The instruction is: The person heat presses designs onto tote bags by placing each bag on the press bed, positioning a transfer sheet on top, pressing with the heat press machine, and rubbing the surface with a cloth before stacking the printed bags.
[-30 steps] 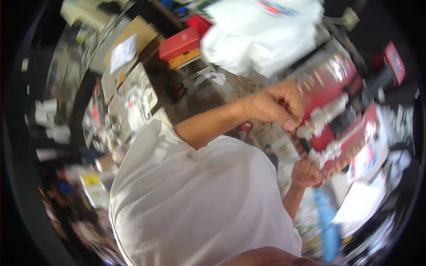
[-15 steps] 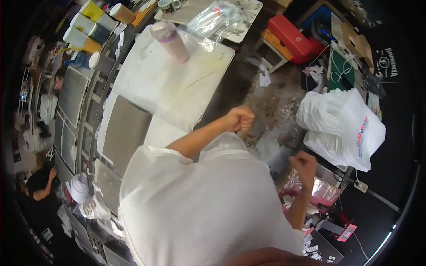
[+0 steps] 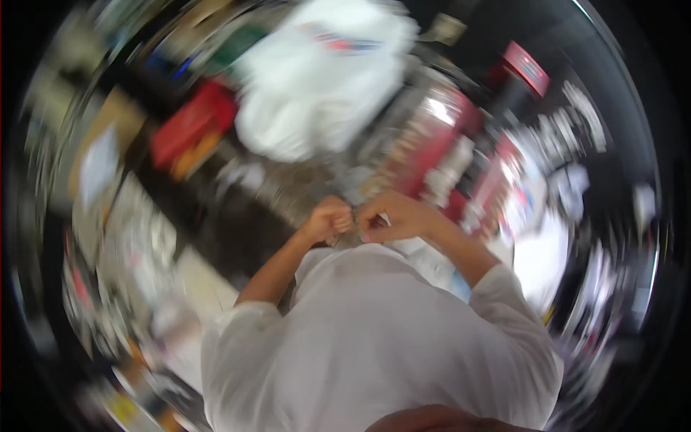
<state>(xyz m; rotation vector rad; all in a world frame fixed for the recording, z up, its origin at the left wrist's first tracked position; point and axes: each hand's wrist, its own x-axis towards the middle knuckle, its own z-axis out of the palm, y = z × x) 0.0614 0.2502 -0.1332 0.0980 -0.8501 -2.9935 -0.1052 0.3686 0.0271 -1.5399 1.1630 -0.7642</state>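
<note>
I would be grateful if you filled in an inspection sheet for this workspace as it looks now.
Surface: pale worktop at the left, blurred.
Things at hand: red equipment with pale pieces, beyond the right hand.
Clutter: white pile with a coloured print; red box to its left.
Hands: left hand curled into a fist, right hand curled close to it; whether they hold anything is unclear.
Cables: nothing seen clearly.
Surroundings: dark wall at the upper right.
</note>
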